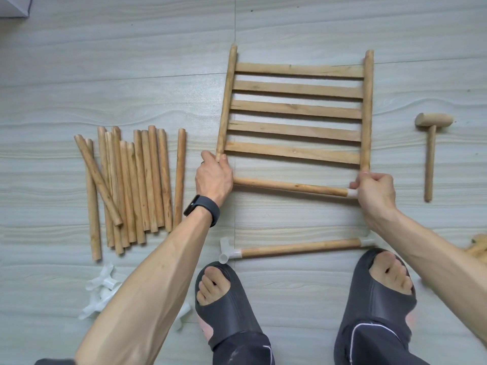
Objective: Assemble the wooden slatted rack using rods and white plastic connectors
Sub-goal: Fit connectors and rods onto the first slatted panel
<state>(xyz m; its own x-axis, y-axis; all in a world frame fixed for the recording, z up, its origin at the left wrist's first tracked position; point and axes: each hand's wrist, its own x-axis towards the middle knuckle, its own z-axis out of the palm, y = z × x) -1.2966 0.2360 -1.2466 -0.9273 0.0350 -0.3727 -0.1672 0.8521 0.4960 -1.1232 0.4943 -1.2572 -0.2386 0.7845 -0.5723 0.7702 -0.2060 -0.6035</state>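
panel (pixel 295 109): flat on the floor (pixel 105 75) at 12 o'clock from your feet, with five slats between two side rods. Its 6 o'clock end is at your hands.
cross rod (pixel 290 186): lies crosswise at the panel's 6 o'clock edge, just below the lowest slat. It is off the slat and runs from one of your hands to the other.
connector (pixel 352 193): white, fitted on the cross rod's 3 o'clock end, right under the foot of the panel's right side rod.
left hand (pixel 213 177): your fingers are curled round the foot of the panel's left side rod, thumb on its inner side. The hand covers the cross rod's 9 o'clock end, and you cannot tell what sits under it.
right hand (pixel 374 191): fingers bent in, pinching the connector, with the fingertips touching the right side rod's foot.
second rod (pixel 300 248): at 6 o'clock of the cross rod, just ahead of your slippers (pixel 379 293), with a white fitting on each end.
rod pile (pixel 131 185): at 9 o'clock of the panel, well apart from it, with one rod lying slantwise over the others.
loose connectors (pixel 101 285): a white heap at 6 o'clock of the pile, partly behind your left forearm.
mallet (pixel 432 143): wooden, at 3 o'clock of the panel, head at its 12 o'clock end.
watch (pixel 203 209): black, on your left wrist.
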